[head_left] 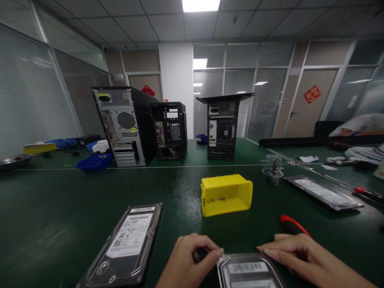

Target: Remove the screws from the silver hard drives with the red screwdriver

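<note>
A silver hard drive (247, 267) with a white barcode label lies at the bottom edge, its near part cut off. At its far left corner, my left hand (195, 260) has thumb and forefinger pinched together; whatever is between the tips is too small to make out. My right hand (295, 256) is closed at the far right corner, thumb and fingertips against the drive. Behind that hand a red-and-black handle (295, 225) partly shows. To the left lies another hard drive (129, 240), label up. Beyond my hands a yellow bin (226, 196) rests on its side, with small dark bits inside.
A third hard drive (324, 192) lies right, near a clear plastic cup (273, 168) and a red-and-black screwdriver (369, 194). Computer cases (123, 124) stand at the back, beside a blue bin (94, 161). Another person's arm (357, 126) rests far right.
</note>
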